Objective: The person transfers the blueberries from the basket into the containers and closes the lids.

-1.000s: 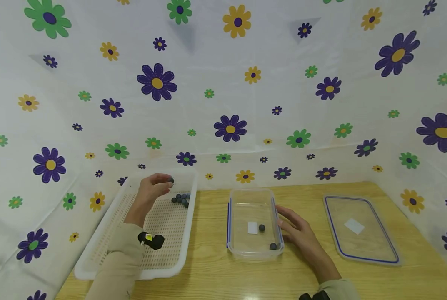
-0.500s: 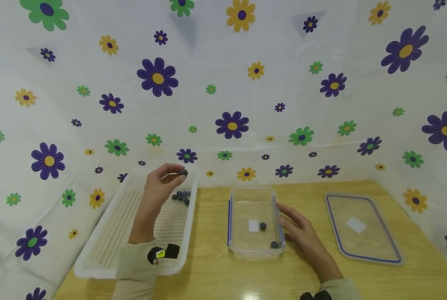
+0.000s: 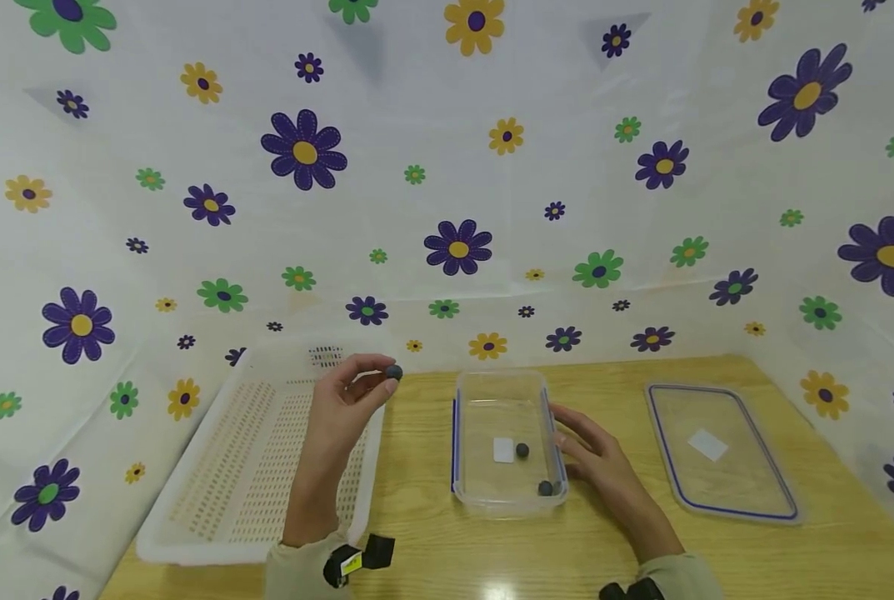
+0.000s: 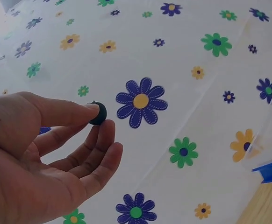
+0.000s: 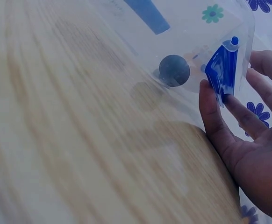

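Note:
My left hand point(image 3: 342, 417) pinches a blueberry point(image 3: 394, 372) between thumb and fingertips, above the right rim of a white perforated basket point(image 3: 163, 533). In the left wrist view the dark berry point(image 4: 99, 115) sits at the thumb tip, the other fingers curved below. A clear plastic food container point(image 3: 484, 421) stands at the middle, two blueberries point(image 3: 522, 450) visible in its near right part. My right hand point(image 3: 604, 467) grips its right side. The right wrist view has thumb and fingers around the blue latch point(image 5: 224, 70), and one berry point(image 5: 174, 71) through the wall.
A clear lid with a blue seal point(image 3: 735, 475) lies flat on the wooden table point(image 3: 432, 550), right of the right hand. Behind the table hangs a white flower-patterned sheet point(image 3: 387, 208). The left hand blocks part of the basket's inside.
My left hand has carried the blueberry rightward from over the basket's inside to its right rim, now covering the berries in the basket. The right hand stays at the container.

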`<state>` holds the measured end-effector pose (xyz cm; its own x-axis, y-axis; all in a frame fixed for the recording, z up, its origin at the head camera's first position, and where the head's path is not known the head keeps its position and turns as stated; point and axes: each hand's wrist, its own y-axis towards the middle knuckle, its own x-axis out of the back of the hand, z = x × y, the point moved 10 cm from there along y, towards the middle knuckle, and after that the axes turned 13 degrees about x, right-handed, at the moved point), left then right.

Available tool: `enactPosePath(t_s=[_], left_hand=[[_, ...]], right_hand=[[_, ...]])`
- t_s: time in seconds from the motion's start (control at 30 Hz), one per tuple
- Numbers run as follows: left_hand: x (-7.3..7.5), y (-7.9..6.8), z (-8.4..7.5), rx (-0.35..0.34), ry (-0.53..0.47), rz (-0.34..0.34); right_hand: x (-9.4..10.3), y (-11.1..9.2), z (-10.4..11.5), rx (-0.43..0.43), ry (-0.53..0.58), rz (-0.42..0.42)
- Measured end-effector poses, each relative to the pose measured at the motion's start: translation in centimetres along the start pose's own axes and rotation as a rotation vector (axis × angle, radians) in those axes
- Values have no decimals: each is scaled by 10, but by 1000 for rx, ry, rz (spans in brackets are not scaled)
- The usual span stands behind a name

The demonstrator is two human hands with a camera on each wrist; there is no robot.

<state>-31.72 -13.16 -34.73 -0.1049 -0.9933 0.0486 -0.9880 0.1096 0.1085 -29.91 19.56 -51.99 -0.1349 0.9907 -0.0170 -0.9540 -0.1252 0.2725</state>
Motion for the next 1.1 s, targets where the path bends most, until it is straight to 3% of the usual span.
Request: enactPosePath(t_s=[0.43, 0.6, 0.83, 1.1], left_hand=[[-38, -6, 14, 34, -59, 32], [-58, -7, 18, 35, -99, 80], [-85, -5, 23, -19, -98, 115], [-103, 1, 46, -4, -97, 116]], right_hand=[[-1, -2, 1, -6, -21, 16], [-2, 0, 3, -3, -22, 13], [-4, 1, 6, 2, -28, 16], [-6, 1, 5, -18, -41, 17]])
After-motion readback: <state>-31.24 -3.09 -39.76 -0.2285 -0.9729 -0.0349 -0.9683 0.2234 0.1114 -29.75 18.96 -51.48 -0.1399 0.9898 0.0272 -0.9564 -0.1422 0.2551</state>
